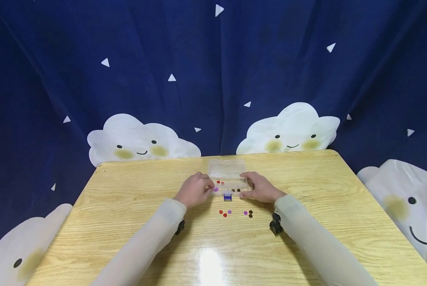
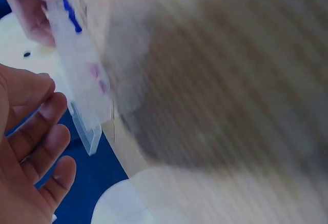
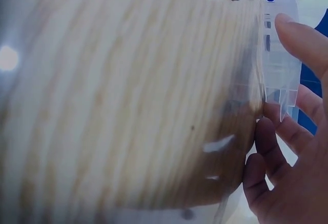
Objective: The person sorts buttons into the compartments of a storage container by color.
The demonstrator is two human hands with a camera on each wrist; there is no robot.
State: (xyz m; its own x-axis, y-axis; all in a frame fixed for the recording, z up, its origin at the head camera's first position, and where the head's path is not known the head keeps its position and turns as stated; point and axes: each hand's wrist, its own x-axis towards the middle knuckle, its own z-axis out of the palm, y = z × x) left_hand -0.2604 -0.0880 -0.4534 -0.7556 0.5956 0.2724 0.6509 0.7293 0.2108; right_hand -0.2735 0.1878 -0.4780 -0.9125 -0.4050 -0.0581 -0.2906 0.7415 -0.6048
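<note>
Our right hand [image 1: 260,189] grips the clear box [image 1: 234,184] near the middle of the table's [image 1: 109,210] far edge; our left hand [image 1: 195,190] curls by its left end, whether holding anything we cannot tell. Wood stretches wide toward both side edges.

Pale wood-grain table [image 1: 91,222], lower half of frame. Clear plastic lidded box [image 1: 234,184] near centre; just below, small round red discs [image 1: 225,215], purple discs [image 1: 229,212], black discs [image 1: 250,212], perhaps buttons.
</note>
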